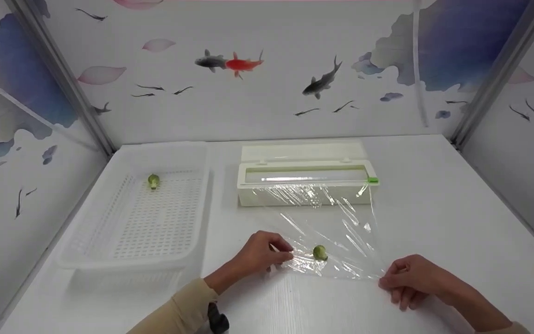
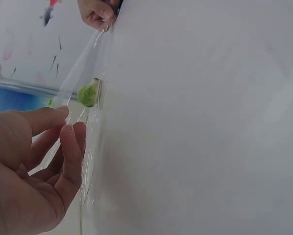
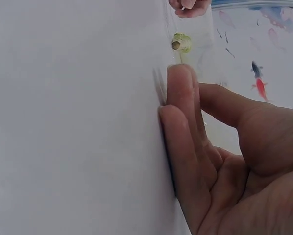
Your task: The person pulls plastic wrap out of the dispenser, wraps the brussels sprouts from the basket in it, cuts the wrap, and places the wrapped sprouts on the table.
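Observation:
A sheet of clear cling film [image 1: 348, 229] stretches from a pale cling film dispenser [image 1: 271, 197] toward the person. My left hand [image 1: 267, 253] pinches the film's near edge between thumb and fingertips, left of a small green vegetable that looks like a Brussels sprout [image 1: 320, 253]. The sprout sits on the film, its pale stem end turned toward the right in the head view. At the film's near right corner, my right hand [image 1: 413, 278] pinches the edge between thumb and index finger. Its other fingers [image 3: 178, 142] extend close along the white tabletop.
On the left stands a white perforated basket [image 1: 202, 208] with another sprout [image 1: 154, 181] in it. The dispenser's lid [image 1: 301, 150] is raised at the back, and a green slider [image 1: 372, 180] sits at its right end. Fish-patterned panels [image 1: 271, 102] enclose the white table [image 1: 443, 208].

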A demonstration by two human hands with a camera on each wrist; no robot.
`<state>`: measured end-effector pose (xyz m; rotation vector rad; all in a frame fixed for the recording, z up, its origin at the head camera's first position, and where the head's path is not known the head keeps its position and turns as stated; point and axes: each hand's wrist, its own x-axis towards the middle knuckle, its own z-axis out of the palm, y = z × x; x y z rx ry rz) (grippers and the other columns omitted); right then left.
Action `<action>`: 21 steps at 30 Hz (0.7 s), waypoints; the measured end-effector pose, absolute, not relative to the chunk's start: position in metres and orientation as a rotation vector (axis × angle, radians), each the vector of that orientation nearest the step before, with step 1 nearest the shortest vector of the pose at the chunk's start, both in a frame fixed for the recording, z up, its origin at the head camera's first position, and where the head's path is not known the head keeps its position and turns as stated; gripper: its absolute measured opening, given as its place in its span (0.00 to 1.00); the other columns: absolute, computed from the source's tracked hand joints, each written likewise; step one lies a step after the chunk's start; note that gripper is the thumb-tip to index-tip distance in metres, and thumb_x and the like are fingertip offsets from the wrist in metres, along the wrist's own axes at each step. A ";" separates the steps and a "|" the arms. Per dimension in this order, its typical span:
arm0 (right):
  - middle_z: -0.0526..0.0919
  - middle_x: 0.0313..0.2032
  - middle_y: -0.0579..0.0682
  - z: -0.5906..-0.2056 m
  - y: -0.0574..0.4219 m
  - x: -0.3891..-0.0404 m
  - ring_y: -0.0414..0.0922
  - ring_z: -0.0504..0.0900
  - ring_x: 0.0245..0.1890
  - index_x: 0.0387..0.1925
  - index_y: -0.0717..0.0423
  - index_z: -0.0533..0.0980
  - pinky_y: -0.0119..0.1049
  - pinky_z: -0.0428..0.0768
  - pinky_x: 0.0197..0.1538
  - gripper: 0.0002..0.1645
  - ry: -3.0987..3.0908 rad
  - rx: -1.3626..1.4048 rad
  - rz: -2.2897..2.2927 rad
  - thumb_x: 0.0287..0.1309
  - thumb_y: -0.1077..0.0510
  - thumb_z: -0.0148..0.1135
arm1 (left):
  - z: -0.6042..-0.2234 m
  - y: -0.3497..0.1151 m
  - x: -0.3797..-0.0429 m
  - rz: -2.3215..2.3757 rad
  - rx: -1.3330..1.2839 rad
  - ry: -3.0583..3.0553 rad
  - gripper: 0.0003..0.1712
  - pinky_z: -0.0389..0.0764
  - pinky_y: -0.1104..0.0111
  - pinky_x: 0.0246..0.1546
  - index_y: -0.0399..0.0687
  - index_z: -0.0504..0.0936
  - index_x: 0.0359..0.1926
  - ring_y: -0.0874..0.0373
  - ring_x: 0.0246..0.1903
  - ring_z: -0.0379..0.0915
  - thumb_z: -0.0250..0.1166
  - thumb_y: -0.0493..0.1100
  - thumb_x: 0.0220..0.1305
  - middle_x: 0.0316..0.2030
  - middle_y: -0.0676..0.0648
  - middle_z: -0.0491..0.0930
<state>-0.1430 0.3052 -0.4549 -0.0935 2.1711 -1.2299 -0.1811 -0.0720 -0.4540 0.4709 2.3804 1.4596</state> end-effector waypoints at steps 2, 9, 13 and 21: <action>0.85 0.22 0.47 -0.452 0.307 -0.141 0.39 0.82 0.18 0.37 0.60 0.78 0.32 0.83 0.25 0.20 2.187 -0.070 -1.216 0.59 0.47 0.70 | -0.453 -0.082 -0.178 1.422 0.498 2.437 0.08 0.77 0.77 0.22 0.38 0.88 0.39 0.64 0.26 0.77 0.73 0.38 0.60 0.35 0.45 0.87; 0.82 0.22 0.46 -0.443 0.310 -0.136 0.41 0.80 0.19 0.37 0.58 0.78 0.34 0.81 0.26 0.19 2.397 0.041 -1.042 0.57 0.47 0.72 | -0.448 -0.116 -0.170 1.299 0.561 2.587 0.08 0.77 0.76 0.30 0.39 0.88 0.37 0.62 0.29 0.77 0.75 0.38 0.56 0.34 0.44 0.87; 0.79 0.27 0.48 -0.439 0.304 -0.133 0.43 0.78 0.21 0.36 0.56 0.78 0.34 0.79 0.26 0.17 2.537 -0.008 -0.991 0.55 0.49 0.74 | -0.448 -0.128 -0.167 1.174 0.556 2.651 0.12 0.77 0.74 0.32 0.43 0.88 0.37 0.61 0.31 0.77 0.78 0.40 0.52 0.34 0.46 0.85; 0.79 0.40 0.48 -0.441 0.285 -0.137 0.43 0.75 0.23 0.38 0.51 0.81 0.34 0.78 0.25 0.13 2.588 -0.066 -0.913 0.51 0.57 0.76 | -0.452 -0.131 -0.164 1.014 0.575 2.701 0.08 0.73 0.74 0.31 0.44 0.90 0.33 0.63 0.31 0.71 0.78 0.37 0.49 0.30 0.50 0.81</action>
